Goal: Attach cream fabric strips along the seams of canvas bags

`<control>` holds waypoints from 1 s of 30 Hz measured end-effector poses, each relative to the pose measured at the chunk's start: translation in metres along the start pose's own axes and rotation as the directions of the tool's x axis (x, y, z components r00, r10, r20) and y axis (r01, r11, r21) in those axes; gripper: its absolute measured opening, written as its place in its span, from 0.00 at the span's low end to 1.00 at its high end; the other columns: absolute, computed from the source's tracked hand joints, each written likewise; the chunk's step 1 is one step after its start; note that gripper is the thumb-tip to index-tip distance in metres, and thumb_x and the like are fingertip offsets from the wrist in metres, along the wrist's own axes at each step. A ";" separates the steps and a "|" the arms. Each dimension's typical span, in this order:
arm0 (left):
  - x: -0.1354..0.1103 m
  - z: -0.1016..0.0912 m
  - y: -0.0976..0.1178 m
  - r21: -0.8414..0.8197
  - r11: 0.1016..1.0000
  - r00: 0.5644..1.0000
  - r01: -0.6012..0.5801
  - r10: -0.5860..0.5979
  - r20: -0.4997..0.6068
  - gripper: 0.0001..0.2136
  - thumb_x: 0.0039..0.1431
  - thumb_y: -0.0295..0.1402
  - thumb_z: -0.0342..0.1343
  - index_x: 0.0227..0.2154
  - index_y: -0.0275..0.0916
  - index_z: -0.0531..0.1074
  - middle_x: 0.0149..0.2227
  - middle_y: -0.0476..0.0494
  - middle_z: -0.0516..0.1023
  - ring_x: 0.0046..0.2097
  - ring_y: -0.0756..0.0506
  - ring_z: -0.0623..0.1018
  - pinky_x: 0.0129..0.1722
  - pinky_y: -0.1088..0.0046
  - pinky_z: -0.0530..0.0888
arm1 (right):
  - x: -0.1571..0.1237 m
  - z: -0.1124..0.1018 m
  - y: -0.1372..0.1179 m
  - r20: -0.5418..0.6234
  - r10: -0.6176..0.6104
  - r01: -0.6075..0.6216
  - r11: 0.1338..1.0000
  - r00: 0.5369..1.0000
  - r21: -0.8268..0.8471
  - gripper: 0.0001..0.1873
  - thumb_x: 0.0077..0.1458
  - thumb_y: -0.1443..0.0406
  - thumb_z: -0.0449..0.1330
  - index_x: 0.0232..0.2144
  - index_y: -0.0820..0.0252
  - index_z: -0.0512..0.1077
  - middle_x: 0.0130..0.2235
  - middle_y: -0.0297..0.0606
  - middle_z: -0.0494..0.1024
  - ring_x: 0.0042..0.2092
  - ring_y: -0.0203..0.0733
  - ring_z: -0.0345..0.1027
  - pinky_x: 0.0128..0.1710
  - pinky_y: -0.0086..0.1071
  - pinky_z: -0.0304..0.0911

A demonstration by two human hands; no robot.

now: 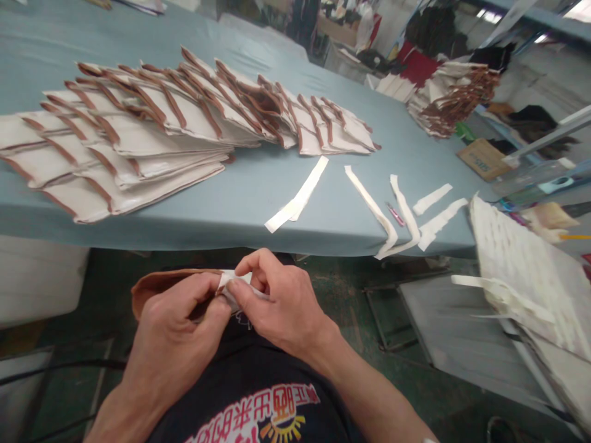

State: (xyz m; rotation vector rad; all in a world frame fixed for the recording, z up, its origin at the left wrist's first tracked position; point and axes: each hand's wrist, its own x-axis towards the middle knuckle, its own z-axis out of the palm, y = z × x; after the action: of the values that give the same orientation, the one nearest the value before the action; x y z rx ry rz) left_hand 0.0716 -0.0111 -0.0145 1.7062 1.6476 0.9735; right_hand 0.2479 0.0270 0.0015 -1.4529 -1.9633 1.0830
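In front of my dark shirt, a brown and white fabric piece (152, 284) is held between my two hands. My left hand (178, 329) is closed, its thumb and fingers pinching the piece where brown meets white. My right hand (284, 304) pinches the white end (235, 280) between thumb and bent fingers, close to the left fingertips. Part of the piece is hidden behind the hands. On the table just beyond lie white strips (302, 194), and more bent white strips (372, 203) rest to their right.
Overlapping white pieces with brown edging (170, 132) cover the left and middle of the blue-green table (258, 209). A small pink tool (396, 215) lies among the strips. Another stack (455, 98) sits at the far right, near a cardboard box (483, 159). A board with white strips (521, 271) stands at right.
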 end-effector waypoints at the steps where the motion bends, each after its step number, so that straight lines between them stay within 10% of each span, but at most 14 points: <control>1: -0.001 0.000 -0.001 0.016 1.000 1.000 -0.023 0.023 0.008 0.12 0.62 0.36 0.54 0.24 0.44 0.77 0.25 0.51 0.81 0.28 0.45 0.80 0.30 0.72 0.71 | 0.003 -0.004 0.001 0.057 0.033 -0.036 0.998 0.998 0.047 0.10 0.66 0.57 0.68 0.42 0.55 0.75 0.25 0.23 0.72 0.26 0.34 0.65 0.31 0.29 0.55; 9: 0.000 -0.011 -0.010 -0.158 0.987 0.981 0.034 -0.004 0.192 0.12 0.62 0.35 0.54 0.27 0.43 0.79 0.27 0.50 0.82 0.29 0.44 0.79 0.31 0.72 0.71 | 0.027 -0.009 0.023 0.525 0.027 -0.328 0.807 0.851 0.491 0.30 0.53 0.42 0.77 0.35 0.58 0.71 0.25 0.22 0.69 0.25 0.30 0.58 0.23 0.25 0.52; 16: -0.002 -0.018 -0.033 -0.363 0.862 0.896 0.354 -0.201 0.395 0.14 0.68 0.45 0.55 0.34 0.43 0.79 0.35 0.46 0.85 0.36 0.42 0.78 0.35 0.73 0.75 | 0.019 -0.005 0.019 0.451 0.051 -0.313 0.787 0.891 0.531 0.27 0.55 0.46 0.77 0.36 0.59 0.72 0.27 0.24 0.71 0.26 0.30 0.59 0.25 0.24 0.54; 25: 0.003 -0.009 -0.004 -0.216 0.969 0.972 0.119 -0.069 0.225 0.20 0.66 0.50 0.60 0.24 0.42 0.80 0.27 0.45 0.82 0.27 0.44 0.77 0.26 0.73 0.73 | 0.005 -0.010 0.020 0.414 -0.023 -0.220 0.819 0.910 0.530 0.16 0.58 0.64 0.71 0.45 0.58 0.71 0.33 0.25 0.74 0.31 0.31 0.67 0.31 0.25 0.64; 30: 0.001 -0.011 -0.009 -0.199 0.977 0.957 0.077 -0.017 0.290 0.18 0.68 0.47 0.59 0.26 0.44 0.82 0.27 0.46 0.85 0.27 0.44 0.80 0.25 0.75 0.73 | 0.002 -0.007 0.030 0.419 -0.034 -0.222 0.807 0.907 0.547 0.22 0.57 0.58 0.75 0.45 0.58 0.70 0.33 0.25 0.73 0.32 0.32 0.66 0.32 0.26 0.63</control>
State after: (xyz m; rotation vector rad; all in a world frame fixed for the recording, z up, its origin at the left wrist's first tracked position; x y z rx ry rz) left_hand 0.0574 -0.0106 -0.0148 1.5751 1.3425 0.8014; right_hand 0.2698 0.0347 -0.0191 -1.0373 -1.5693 1.9670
